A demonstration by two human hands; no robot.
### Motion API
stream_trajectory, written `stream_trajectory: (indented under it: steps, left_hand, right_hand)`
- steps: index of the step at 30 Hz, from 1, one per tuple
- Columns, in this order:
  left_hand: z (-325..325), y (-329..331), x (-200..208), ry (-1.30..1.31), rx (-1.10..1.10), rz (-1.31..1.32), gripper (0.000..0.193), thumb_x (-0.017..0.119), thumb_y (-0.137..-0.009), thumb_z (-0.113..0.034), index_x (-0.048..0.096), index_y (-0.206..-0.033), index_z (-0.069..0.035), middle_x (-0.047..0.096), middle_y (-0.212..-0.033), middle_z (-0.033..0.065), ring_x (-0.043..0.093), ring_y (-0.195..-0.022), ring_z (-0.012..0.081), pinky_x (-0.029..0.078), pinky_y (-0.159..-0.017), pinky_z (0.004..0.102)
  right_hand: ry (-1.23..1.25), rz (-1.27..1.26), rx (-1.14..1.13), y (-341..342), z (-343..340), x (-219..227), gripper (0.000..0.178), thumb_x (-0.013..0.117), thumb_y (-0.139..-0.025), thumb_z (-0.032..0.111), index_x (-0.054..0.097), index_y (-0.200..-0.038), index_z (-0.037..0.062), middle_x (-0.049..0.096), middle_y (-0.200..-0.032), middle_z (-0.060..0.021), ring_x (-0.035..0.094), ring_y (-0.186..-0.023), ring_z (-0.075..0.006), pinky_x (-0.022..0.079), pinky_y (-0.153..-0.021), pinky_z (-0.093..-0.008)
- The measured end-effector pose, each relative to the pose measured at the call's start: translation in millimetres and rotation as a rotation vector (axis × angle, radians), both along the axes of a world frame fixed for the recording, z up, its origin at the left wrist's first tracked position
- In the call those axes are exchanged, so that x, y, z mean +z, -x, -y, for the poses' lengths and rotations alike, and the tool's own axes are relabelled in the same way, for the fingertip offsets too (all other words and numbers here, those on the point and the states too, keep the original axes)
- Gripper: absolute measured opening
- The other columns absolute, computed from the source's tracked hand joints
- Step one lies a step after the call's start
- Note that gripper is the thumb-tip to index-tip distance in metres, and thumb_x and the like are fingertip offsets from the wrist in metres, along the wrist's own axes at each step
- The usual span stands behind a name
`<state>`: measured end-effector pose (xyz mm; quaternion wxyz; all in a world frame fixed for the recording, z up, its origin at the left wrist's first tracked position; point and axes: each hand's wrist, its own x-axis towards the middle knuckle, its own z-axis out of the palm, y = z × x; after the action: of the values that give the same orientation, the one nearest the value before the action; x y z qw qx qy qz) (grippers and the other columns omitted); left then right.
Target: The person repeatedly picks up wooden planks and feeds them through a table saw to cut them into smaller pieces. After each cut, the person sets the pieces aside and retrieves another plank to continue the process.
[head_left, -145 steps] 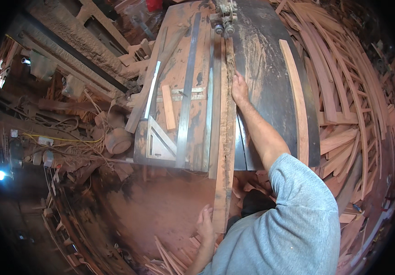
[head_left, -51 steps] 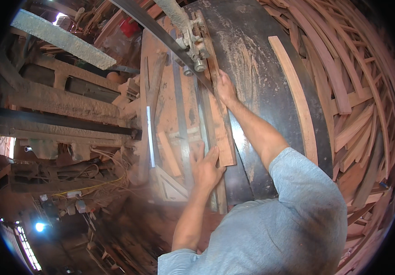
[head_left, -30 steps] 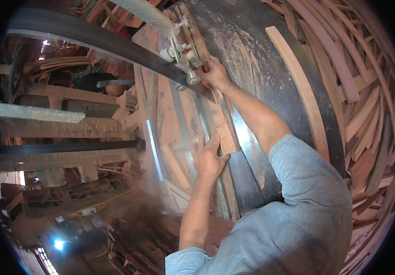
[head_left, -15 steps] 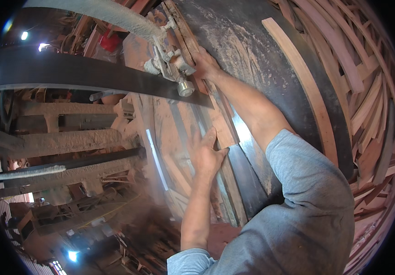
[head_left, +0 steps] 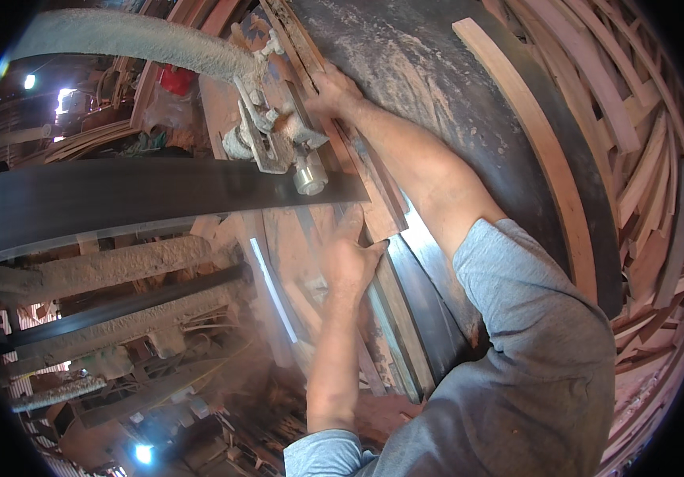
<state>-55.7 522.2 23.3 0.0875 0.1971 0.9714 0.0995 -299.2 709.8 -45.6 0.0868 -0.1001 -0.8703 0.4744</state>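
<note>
In the head view, the long reddish-brown wooden board (head_left: 382,219) lies flat on the dark, dust-streaked metal table (head_left: 417,95), to the right of the bare left hand (head_left: 348,261) and running beneath or along the bare right hand (head_left: 334,91). Its long axis slants from the near end, beside the left thumb, up and leftward past the right hand. The left hand is the nearer to that squared end, its thumb and fingers spread apart; the right hand is farther up, bent over the board's right side, and how tightly its fingers close cannot be told.

A wide, smooth, dark metal band (head_left: 135,195) comes in from the left and meets the board between the hands. Above it sits a dust-caked metal guide bracket (head_left: 270,143) with a shiny cylindrical roller (head_left: 310,176). Along the table's right side lies a gently curved pale wooden plank (head_left: 533,135), smooth-faced, with rough-sawn wooden strips (head_left: 664,207) heaped beyond.
</note>
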Motion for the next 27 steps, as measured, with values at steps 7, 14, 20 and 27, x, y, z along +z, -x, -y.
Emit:
stream_trajectory:
  steps: [7, 14, 20, 27]
  left_hand:
    - [-0.6, 23.6, -7.9, -0.043, -0.088, -0.145, 0.065, 0.092, -0.068, -0.027, 0.071, -0.126, -0.006, 0.069, -0.128, 0.0144, 0.054, -0.132, 0.0309, 0.026, -0.119, 0.0503]
    - [-25.5, 49.7, 11.1, -0.017, 0.263, 0.274, 0.055, 0.092, -0.073, -0.029, 0.074, -0.120, -0.007, 0.073, -0.116, 0.0151, 0.065, -0.119, 0.0297, 0.047, -0.108, 0.0420]
    - [-8.0, 67.1, -16.7, -0.204, 0.009, -0.098, 0.064, 0.088, -0.080, -0.024, 0.063, -0.135, -0.003, 0.071, -0.119, 0.0158, 0.066, -0.117, 0.0281, 0.051, -0.102, 0.0391]
    - [43.0, -7.1, 10.6, -0.312, 0.062, -0.279, 0.033, 0.077, -0.088, -0.014, 0.072, -0.118, 0.000, 0.074, -0.114, 0.0185, 0.070, -0.108, 0.0347, 0.053, -0.098, 0.0405]
  right_hand:
    - [-0.008, 0.050, 0.002, 21.2, -5.4, 4.1, 0.063, 0.078, -0.082, 0.035, 0.061, -0.135, 0.0053, 0.045, -0.148, -0.0201, 0.051, -0.136, -0.0385, 0.046, -0.113, -0.0445]
    - [-0.002, 0.054, 0.004, 46.2, -14.9, 4.7, 0.072, 0.079, -0.082, 0.038, 0.056, -0.144, 0.0080, 0.043, -0.151, -0.0182, 0.048, -0.138, -0.0363, 0.044, -0.116, -0.0435]
    - [0.011, 0.018, 0.009, 73.2, -12.6, 4.2, 0.077, 0.078, -0.083, 0.042, 0.053, -0.148, 0.0094, 0.047, -0.148, -0.0187, 0.048, -0.139, -0.0368, 0.043, -0.116, -0.0428]
    - [-0.091, 0.124, 0.040, 138.4, -48.5, 13.4, 0.071, 0.075, -0.083, 0.038, 0.056, -0.144, 0.0074, 0.046, -0.149, -0.0215, 0.049, -0.137, -0.0397, 0.041, -0.117, -0.0414]
